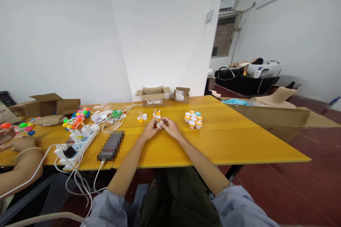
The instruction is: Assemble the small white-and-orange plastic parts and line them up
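1. I see L hand (150, 129) + R hand (171, 129) fingertips pinching small item (160, 124) betw. them, over table (226, 138); uneven grip could drop it.
2. Loose orange ring (140, 121) nr L hand: stray knuckle could knock it.

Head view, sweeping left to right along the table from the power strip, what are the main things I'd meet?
Power strip → phone → left hand → right hand → jars.
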### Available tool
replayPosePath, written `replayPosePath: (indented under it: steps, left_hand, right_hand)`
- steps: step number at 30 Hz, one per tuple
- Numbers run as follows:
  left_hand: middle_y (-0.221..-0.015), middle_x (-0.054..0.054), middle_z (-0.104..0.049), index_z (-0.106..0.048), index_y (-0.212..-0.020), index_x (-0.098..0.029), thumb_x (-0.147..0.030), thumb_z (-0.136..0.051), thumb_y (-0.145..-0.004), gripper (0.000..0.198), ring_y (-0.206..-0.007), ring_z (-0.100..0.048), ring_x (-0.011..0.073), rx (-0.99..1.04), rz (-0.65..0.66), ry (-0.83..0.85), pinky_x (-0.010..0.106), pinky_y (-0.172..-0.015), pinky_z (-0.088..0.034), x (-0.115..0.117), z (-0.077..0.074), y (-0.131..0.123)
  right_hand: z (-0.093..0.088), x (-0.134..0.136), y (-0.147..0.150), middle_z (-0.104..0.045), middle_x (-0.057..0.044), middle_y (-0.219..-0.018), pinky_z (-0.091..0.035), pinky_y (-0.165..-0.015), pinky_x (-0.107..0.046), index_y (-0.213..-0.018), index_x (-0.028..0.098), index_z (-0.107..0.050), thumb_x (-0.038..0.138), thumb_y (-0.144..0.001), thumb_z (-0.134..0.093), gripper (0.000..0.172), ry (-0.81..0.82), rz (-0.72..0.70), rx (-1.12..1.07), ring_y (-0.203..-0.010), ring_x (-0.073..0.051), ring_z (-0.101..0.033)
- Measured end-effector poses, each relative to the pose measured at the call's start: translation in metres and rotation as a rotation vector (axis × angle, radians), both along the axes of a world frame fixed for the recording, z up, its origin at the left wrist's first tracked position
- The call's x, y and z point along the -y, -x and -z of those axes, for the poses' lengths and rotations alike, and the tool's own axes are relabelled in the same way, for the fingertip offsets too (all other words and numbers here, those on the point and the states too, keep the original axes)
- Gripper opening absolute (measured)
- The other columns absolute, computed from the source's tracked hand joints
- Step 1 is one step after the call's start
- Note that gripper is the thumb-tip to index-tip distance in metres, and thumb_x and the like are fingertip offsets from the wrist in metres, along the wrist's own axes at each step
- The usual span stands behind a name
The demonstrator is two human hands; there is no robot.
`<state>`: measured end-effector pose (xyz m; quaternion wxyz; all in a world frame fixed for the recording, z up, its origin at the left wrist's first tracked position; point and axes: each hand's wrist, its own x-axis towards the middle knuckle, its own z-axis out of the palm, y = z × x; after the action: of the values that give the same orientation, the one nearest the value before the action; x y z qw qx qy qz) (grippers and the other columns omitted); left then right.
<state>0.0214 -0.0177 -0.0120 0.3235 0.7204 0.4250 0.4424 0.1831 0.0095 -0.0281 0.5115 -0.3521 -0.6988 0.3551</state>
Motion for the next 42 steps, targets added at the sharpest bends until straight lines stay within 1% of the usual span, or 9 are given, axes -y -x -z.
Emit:
replayPosePath:
  steps: [4, 11, 16, 18, 23, 27, 30, 36, 42]
  left_hand:
    - [-0.087, 0.001, -0.067, -0.053, -0.089, -0.022, -0.047, -0.075, -0.076, 0.036, -0.08, -0.063, 0.0177, 0.0, -0.002, 0.013, 0.03, -0.076, -0.048, 0.0013, -0.0025, -0.0013]
    - [-0.084, 0.0, -0.066, -0.055, -0.089, -0.022, -0.046, -0.077, -0.074, 0.035, -0.08, -0.062, 0.0173, -0.013, -0.021, 0.011, 0.03, -0.076, -0.048, 0.0, -0.0005, 0.0001]
    - [-0.085, 0.001, -0.068, -0.055, -0.091, -0.021, -0.045, -0.076, -0.076, 0.035, -0.078, -0.063, 0.0172, -0.008, -0.013, 0.018, 0.03, -0.075, -0.048, -0.0004, -0.0005, 0.0]
    - [-0.084, 0.0, -0.068, -0.056, -0.09, -0.021, -0.044, -0.076, -0.076, 0.034, -0.077, -0.063, 0.017, -0.003, -0.013, 0.003, 0.029, -0.074, -0.049, -0.0002, -0.0005, -0.0002]
    - [-0.082, -0.001, -0.066, -0.056, -0.09, -0.021, -0.044, -0.077, -0.075, 0.034, -0.078, -0.062, 0.0166, -0.003, -0.021, 0.011, 0.029, -0.076, -0.048, -0.0004, 0.0007, 0.0002]
    - [-0.085, 0.0, -0.067, -0.056, -0.091, -0.021, -0.044, -0.077, -0.076, 0.035, -0.08, -0.064, 0.0171, 0.009, -0.007, 0.023, 0.029, -0.077, -0.049, -0.001, 0.0009, 0.0001]
    - [-0.088, 0.001, -0.069, -0.055, -0.091, -0.021, -0.044, -0.075, -0.078, 0.033, -0.081, -0.064, 0.0171, 0.016, 0.01, 0.008, 0.03, -0.078, -0.05, -0.0014, 0.001, 0.0002]
    - [-0.084, -0.001, -0.067, -0.056, -0.09, -0.021, -0.043, -0.075, -0.077, 0.032, -0.079, -0.063, 0.0167, -0.013, -0.01, -0.019, 0.029, -0.076, -0.05, -0.0008, 0.0005, 0.0005]
    - [-0.086, 0.001, -0.068, -0.056, -0.09, -0.021, -0.041, -0.074, -0.078, 0.03, -0.08, -0.063, 0.0172, -0.011, 0.0, -0.005, 0.029, -0.076, -0.048, -0.0017, 0.0015, 0.0017]
  right_hand:
    - [-0.0004, -0.0001, 0.0003, -0.074, -0.004, -0.106, -0.054, -0.092, -0.037, -0.102, 0.024, -0.069, 0.029, -0.074, -0.069, 0.029, 0.0, -0.015, -0.022, -0.1, -0.021, -0.067]
    - [0.003, -0.0028, -0.0001, -0.073, -0.004, -0.091, -0.055, -0.086, -0.038, -0.097, 0.022, -0.068, 0.036, -0.075, -0.071, 0.026, 0.029, 0.012, -0.014, -0.09, -0.022, -0.068]
    - [0.0062, -0.0048, 0.0013, -0.073, -0.004, -0.107, -0.055, -0.09, -0.037, -0.107, 0.024, -0.067, 0.031, -0.074, -0.07, 0.034, 0.001, -0.008, -0.06, -0.102, -0.021, -0.067]
    - [0.0065, -0.0047, 0.0016, -0.073, -0.004, -0.104, -0.055, -0.09, -0.037, -0.105, 0.024, -0.067, 0.033, -0.073, -0.072, 0.034, -0.002, 0.008, -0.054, -0.1, -0.021, -0.068]
    - [0.0048, -0.0039, 0.0002, -0.073, -0.003, -0.09, -0.056, -0.085, -0.038, -0.092, 0.022, -0.068, 0.037, -0.074, -0.071, 0.024, 0.024, -0.001, -0.011, -0.087, -0.022, -0.068]
    - [0.0037, -0.0036, 0.0003, -0.074, -0.004, -0.099, -0.055, -0.089, -0.038, -0.1, 0.024, -0.068, 0.031, -0.073, -0.069, 0.027, 0.008, -0.021, -0.039, -0.096, -0.022, -0.068]
    - [0.0032, -0.0024, 0.0014, -0.073, -0.004, -0.105, -0.054, -0.091, -0.037, -0.104, 0.024, -0.066, 0.031, -0.073, -0.07, 0.032, 0.007, -0.021, -0.056, -0.101, -0.022, -0.067]
    - [-0.001, 0.0015, 0.0009, -0.071, -0.001, -0.083, -0.055, -0.081, -0.037, -0.095, 0.022, -0.067, 0.035, -0.071, -0.071, 0.028, 0.056, -0.005, 0.009, -0.08, -0.021, -0.067]
    - [-0.0008, 0.0001, 0.0011, -0.072, -0.001, -0.09, -0.055, -0.086, -0.038, -0.091, 0.023, -0.066, 0.028, -0.069, -0.067, 0.023, 0.014, 0.044, -0.055, -0.086, -0.02, -0.068]
